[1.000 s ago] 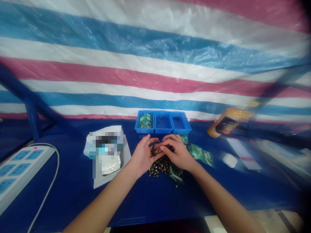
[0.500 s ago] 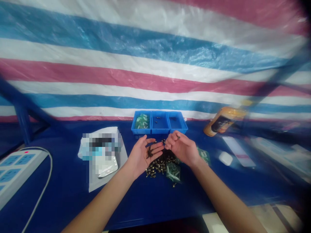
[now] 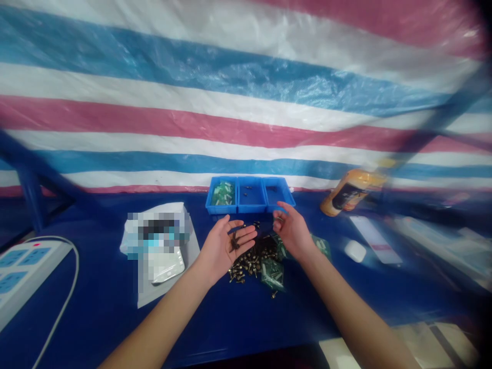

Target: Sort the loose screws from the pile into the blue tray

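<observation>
My left hand (image 3: 225, 245) is palm up with fingers spread, cupping several small dark screws (image 3: 234, 241). My right hand (image 3: 292, 229) hovers to its right, just in front of the blue three-compartment tray (image 3: 249, 207), with its fingers loosely apart and nothing clearly in them. Between and below the hands lies a pile of brass-coloured screws (image 3: 249, 264) with small green plastic bags (image 3: 273, 272) on the blue table. The tray's left compartment holds green parts; the other two hold a few dark bits.
A white bag and paper (image 3: 161, 246) lie left of my hands. A white power strip (image 3: 19, 274) with its cable sits at the far left. An orange jar (image 3: 351, 192) lies on its side at the right, near a white mouse (image 3: 355, 251). A striped tarp hangs behind.
My right hand left my left palm, rose toward the tray, and went from a pinch to loosely apart fingers. My left hand stayed cupped with the screws.
</observation>
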`<state>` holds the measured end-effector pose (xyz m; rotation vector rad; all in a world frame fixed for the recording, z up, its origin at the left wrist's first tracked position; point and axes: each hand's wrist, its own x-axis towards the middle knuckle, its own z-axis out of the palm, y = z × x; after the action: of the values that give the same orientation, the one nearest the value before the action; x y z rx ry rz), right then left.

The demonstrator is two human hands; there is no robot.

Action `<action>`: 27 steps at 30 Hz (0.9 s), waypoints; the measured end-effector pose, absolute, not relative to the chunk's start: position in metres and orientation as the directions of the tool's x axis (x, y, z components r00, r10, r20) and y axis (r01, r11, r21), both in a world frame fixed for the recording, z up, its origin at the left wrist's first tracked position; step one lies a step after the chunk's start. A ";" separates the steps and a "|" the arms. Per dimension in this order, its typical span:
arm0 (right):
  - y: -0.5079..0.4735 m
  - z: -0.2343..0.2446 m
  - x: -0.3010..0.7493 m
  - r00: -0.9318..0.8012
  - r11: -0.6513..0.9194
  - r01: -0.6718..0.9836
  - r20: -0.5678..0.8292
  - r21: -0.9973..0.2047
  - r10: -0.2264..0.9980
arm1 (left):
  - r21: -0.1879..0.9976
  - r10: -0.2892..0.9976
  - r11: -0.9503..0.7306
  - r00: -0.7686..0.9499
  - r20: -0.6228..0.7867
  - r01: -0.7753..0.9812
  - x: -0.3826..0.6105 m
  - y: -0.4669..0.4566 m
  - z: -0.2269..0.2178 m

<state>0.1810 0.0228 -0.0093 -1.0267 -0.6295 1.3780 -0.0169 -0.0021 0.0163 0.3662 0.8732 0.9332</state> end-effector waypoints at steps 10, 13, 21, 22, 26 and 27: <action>-0.010 -0.005 0.152 -0.400 0.637 0.555 0.499 -0.535 0.769 | 0.629 0.824 0.563 0.303 -0.479 -0.536 -0.017 -0.002 0.010; -0.010 -0.006 0.153 -0.445 0.646 0.598 0.474 -0.474 0.760 | 0.640 0.820 0.569 0.304 -0.485 -0.516 -0.016 -0.002 0.010; -0.007 -0.011 0.152 -0.463 0.663 0.587 0.479 -0.465 0.746 | 0.634 0.821 0.570 0.328 -0.468 -0.522 -0.018 -0.001 0.008; -0.007 -0.012 0.152 -0.459 0.658 0.582 0.475 -0.477 0.751 | 0.630 0.818 0.574 0.331 -0.471 -0.523 -0.019 -0.001 0.008; -0.009 -0.011 0.152 -0.435 0.626 0.552 0.450 -0.551 0.780 | 0.620 0.813 0.581 0.346 -0.468 -0.527 -0.019 -0.001 0.009; -0.009 -0.010 0.152 -0.430 0.616 0.543 0.441 -0.571 0.788 | 0.619 0.813 0.582 0.350 -0.466 -0.527 -0.019 -0.001 0.009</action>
<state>0.1520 -0.0091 -0.0095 -1.0410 -2.1423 0.4516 -0.0187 -0.0010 0.0088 0.3953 0.8307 0.8976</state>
